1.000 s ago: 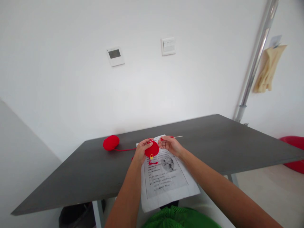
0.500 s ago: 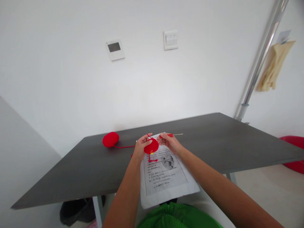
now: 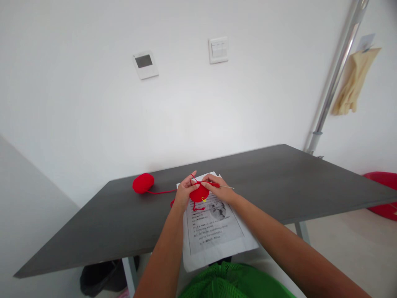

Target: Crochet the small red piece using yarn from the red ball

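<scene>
A round red crochet piece [image 3: 200,193] is pinched in my left hand [image 3: 183,191], and a strand of red yarn runs up over that hand's raised forefinger. My right hand [image 3: 221,189] grips a crochet hook [image 3: 215,184] with a red handle. Its metal shaft juts out to the right, while the working tip meets the top edge of the piece, where fingers partly hide it. From the lower edge hang a yellow stitch marker [image 3: 204,199] and a short red yarn tail [image 3: 198,208]. The red yarn ball [image 3: 143,183] lies to the left, joined by a strand.
Under my hands a printed sheet [image 3: 217,244] lies on the dark grey table [image 3: 124,223], overhanging its front edge. A white wall with a switch [image 3: 218,50] and a thermostat panel [image 3: 145,65] stands behind. Gloves [image 3: 356,82] hang at the right, beside a metal pole [image 3: 336,78].
My right hand has moved left to the crochet piece, and the hook now meets its top edge. The stitch marker has shifted slightly right. The view has shifted slightly.
</scene>
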The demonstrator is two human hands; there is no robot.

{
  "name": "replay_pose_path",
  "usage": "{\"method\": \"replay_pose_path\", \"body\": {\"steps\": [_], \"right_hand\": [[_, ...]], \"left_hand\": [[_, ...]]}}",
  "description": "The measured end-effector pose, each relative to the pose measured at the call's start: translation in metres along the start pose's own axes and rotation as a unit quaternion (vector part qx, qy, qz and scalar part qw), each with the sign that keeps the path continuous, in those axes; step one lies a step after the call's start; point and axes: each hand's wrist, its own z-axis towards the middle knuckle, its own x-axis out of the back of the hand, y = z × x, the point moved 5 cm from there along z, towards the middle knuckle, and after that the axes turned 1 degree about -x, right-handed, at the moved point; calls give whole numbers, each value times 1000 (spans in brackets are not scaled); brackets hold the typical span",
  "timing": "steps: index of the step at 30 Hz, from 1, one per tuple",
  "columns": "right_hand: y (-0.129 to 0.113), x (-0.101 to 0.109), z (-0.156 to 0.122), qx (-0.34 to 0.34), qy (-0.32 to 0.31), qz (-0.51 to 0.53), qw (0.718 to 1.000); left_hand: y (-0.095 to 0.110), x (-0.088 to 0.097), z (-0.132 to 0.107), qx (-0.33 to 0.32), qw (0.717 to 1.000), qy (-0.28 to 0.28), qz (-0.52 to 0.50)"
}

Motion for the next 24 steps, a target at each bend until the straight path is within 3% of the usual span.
{"method": "replay_pose_path", "body": {"steps": [9,14,18,24], "right_hand": [[-6,-4,-3,15,-24,-51,998],[-9,-6,-4,67,-19,-117,991],[-11,-5,-4,59,-6,-163,985],[-10,-5,-3,53,-6,-176,983]], "left_hand": [[-1,1,2,-21,999,7,37],[-1,1,1,-18,999,18,19],[1,-2,0,-8,1000,22,-10],[3,2,2,-22,997,71,-9]]}}
